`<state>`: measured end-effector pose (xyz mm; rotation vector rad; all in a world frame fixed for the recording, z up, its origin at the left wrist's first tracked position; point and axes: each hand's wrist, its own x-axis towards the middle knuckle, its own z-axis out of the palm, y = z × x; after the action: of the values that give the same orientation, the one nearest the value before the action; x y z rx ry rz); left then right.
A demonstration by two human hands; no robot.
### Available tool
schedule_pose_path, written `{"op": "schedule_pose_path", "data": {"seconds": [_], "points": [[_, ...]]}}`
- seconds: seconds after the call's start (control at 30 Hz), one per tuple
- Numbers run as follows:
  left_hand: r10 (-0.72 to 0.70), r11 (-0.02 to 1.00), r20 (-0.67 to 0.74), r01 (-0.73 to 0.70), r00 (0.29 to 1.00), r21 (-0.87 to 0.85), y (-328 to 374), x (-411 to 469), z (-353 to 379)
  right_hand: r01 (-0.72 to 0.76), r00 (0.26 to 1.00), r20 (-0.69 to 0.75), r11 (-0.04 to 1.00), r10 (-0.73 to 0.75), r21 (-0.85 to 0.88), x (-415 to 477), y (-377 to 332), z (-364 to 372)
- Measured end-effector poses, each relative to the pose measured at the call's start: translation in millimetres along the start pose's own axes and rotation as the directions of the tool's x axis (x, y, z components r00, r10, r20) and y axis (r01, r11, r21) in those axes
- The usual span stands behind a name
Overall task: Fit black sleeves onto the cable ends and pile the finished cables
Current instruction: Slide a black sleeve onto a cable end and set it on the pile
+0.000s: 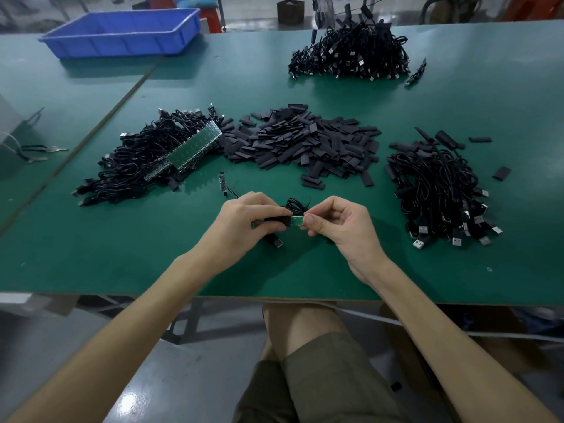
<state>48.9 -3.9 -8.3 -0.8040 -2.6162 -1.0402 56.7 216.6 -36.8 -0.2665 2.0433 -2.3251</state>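
A bin (122, 45) sat far beyond the left grip (244, 221), which pinched a sleeve (276, 220); the right grip (338, 222) pinched the half-sleeved board (296, 220).

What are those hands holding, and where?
The left hand pinches a black sleeve around its body; the right hand pinches the bare tip of the green board.

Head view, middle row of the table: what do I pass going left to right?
cable pile with bare green boards → heap of loose black sleeves → cable pile with sleeved ends → single stray sleeve
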Motion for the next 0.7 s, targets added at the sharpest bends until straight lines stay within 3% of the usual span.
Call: {"op": "schedule_pose_path", "data": {"seconds": [0.23,0.5,0.7], "points": [[-0.197,0.958,0.055,0.204,0.979,-0.201,-5,3,0,-0.017,0.998,0.057,0.999,0.019,-0.037,0,0,0],[-0.256,0.873,0.129,0.287,0.958,-0.395,-10,4,3,-0.001,1.000,0.014,0.993,0.003,-0.115,2,4,1],[-0.256,0.903,0.144,0.290,0.956,-0.318,-5,7,4,-0.006,1.000,-0.013,0.987,0.004,-0.162,2,5,-1]]}}
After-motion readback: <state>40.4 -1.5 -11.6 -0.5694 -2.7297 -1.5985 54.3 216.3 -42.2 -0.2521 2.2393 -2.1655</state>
